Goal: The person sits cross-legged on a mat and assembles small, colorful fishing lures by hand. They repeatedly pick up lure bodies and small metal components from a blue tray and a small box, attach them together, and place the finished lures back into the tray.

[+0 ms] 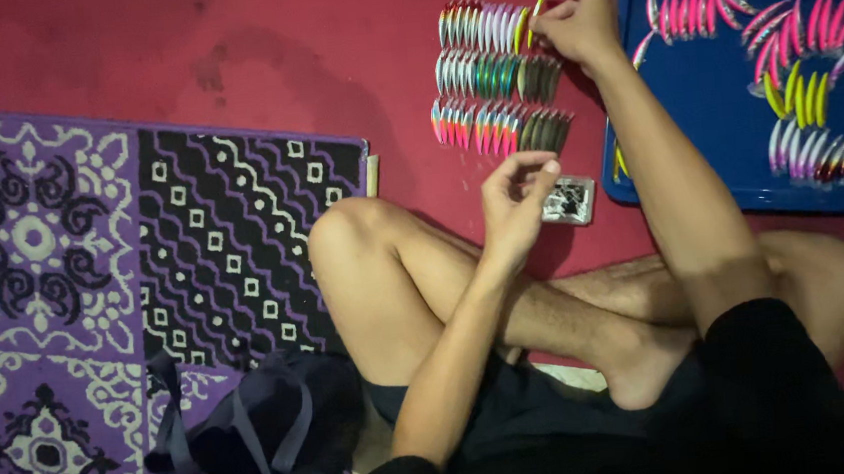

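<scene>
floor (257,49): red | mat (94,273): purple, black-white motifs | tray (726,143): blue | lures (495,76): iridescent pink, green, silver

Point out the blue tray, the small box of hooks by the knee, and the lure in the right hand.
Blue tray (717,159): head view, bare floor of the tray.
Small box (570,200): head view, middle of the box.
Lure (534,7): head view, yellow edge above the right hand (581,19).
</scene>
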